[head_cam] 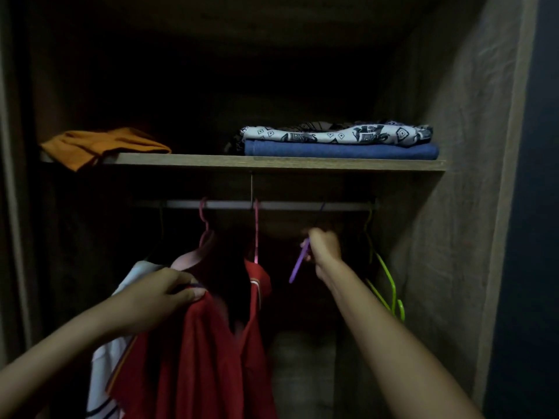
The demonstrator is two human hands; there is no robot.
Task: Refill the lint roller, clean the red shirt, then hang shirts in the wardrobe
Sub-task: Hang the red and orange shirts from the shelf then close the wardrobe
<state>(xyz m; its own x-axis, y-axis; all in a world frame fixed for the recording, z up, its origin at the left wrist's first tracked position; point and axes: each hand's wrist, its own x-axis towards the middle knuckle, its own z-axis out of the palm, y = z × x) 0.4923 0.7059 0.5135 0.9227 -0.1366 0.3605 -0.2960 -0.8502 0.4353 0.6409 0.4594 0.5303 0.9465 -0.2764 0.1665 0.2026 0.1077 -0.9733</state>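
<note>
I face an open, dim wardrobe. The red shirt (pixel 205 352) hangs at lower centre-left, and my left hand (pixel 169 293) is shut on its shoulder seam. A pink hanger (pixel 205 234) hooks over the grey rail (pixel 266 205) above it; a second pink hanger (pixel 256 234) hangs just to the right. My right hand (pixel 325 246) grips a purple hanger (pixel 299 261) whose hook sits on the rail. A white shirt (pixel 106 364) with dark stripes hangs behind my left forearm.
A green hanger (pixel 388 285) hangs at the rail's right end near the wardrobe's right wall (pixel 453 237). On the wooden shelf (pixel 272 162) lie an orange cloth (pixel 102 145) and folded patterned (pixel 338 134) and blue clothes (pixel 341 151).
</note>
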